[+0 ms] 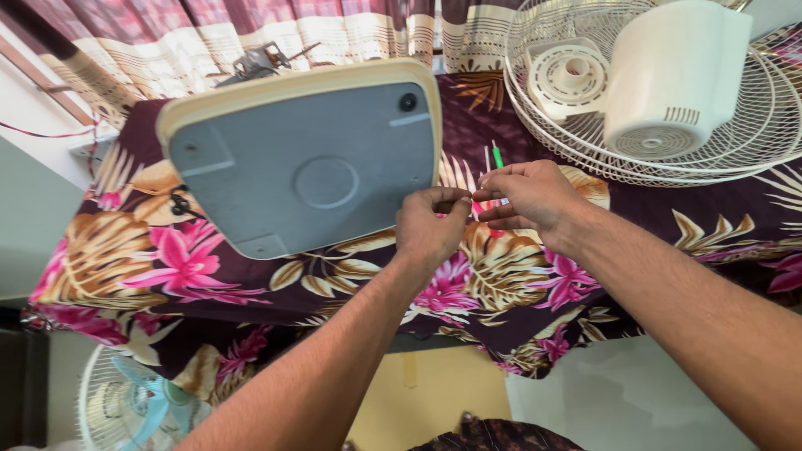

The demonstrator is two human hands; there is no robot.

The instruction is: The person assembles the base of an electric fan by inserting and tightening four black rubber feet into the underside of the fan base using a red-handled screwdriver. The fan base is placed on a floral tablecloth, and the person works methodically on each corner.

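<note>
Both hands are seen meeting over a table draped in a dark floral cloth (192, 267) patterned with pink flowers and tan leaves. The left hand (430, 225) is held with its fingers curled and its thumb and forefinger pinched together at the spot where the 2 hands meet; whatever is held between them is too small and too hidden to be made out. The right hand (530, 200) is set just beside it, fingertips touching those of the left, and is closed on a thin screwdriver (496, 155) whose green-and-white shaft is seen rising above the knuckles, with a bit of red showing below. Just to the left of the hands, a fan base (305, 159) is lying tilted with its underside up: a cream-coloured rim is seen around a flat grey bottom plate, on which a round moulded disc sits in the middle and a dark screw hole near the upper right corner. The left hand is near the plate's lower right edge but apart from it. At the upper right of the cloth, white wire fan guards (752, 134) are stacked, and a white motor housing (672, 75) is resting on them beside a round cream hub piece (568, 77). Striped curtains (167, 42) are hung behind the table, and a fan with pale blue blades (142, 409) is visible below at the lower left.
</note>
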